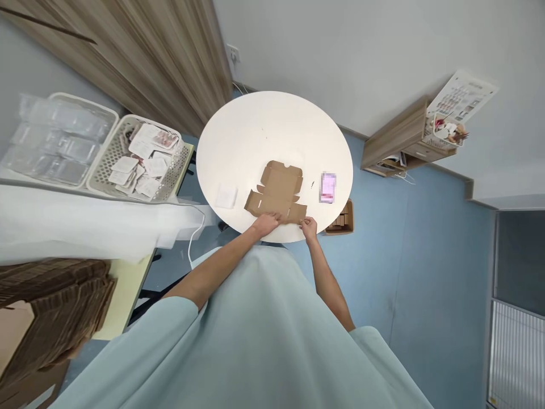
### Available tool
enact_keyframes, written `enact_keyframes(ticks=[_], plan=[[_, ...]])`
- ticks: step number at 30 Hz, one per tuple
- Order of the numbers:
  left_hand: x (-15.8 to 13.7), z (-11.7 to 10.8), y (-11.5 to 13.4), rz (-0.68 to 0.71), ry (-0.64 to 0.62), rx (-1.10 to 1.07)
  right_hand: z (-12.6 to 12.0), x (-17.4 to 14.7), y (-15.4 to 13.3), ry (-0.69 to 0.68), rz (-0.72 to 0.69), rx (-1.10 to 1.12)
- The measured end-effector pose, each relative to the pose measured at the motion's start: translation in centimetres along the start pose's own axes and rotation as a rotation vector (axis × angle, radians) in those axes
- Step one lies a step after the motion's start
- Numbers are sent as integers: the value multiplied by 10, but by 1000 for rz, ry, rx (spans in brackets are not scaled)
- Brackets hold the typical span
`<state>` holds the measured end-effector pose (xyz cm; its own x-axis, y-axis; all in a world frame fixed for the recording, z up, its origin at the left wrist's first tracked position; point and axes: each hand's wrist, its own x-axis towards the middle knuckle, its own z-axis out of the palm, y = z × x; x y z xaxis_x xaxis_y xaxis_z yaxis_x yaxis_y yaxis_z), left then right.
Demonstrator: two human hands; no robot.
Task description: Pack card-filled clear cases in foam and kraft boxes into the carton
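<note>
The brown cardboard blank (281,184) lies mostly flat on the near half of the round white worktop (272,125), its flaps spread and its near strip at the person's hands. The right hand (309,228) has its grip pinched on the blank's near right corner. The left hand (267,224) touches the near edge, left of the right hand; its fingers are bunched there, but I cannot tell whether its grip pinches the board or only presses it.

The step in hand seems to be working the near flaps along their creases. From here, the move calls for a steadying left hand and an even turn of the right corner, without tearing the slots.

No brand or writing can be read. The poster (462,96) at far right carries print too small to make out, as do the cards (155,166) in the basket (100,170) at left. The pink-screened phone (327,187), right of the blank, is pixelated.
</note>
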<state>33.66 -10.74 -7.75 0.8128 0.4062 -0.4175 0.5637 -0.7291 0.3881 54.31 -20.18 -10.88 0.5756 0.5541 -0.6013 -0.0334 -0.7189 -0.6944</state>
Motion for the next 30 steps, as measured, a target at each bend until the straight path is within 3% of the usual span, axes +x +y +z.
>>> enact_keyframes(ticks=[5, 8, 12, 17, 22, 30], plan=[[-20, 8, -36, -145, 11, -121, -13, 6, -1, 47, -12, -115], [-36, 8, -54, -209, 6, -160, -14, 9, -20, 80, -162, -238], [-47, 6, -62, -269, -44, -203, 9, 24, -56, -48, -311, -402], [-47, 5, -61, -331, -68, -233, 45, 46, -83, -180, -241, -555], [-41, 8, -62, -424, -14, -291, 56, 47, -77, -236, -261, -575], [-39, 11, -65, -564, 85, -441, 44, 11, -44, -380, -368, -646]])
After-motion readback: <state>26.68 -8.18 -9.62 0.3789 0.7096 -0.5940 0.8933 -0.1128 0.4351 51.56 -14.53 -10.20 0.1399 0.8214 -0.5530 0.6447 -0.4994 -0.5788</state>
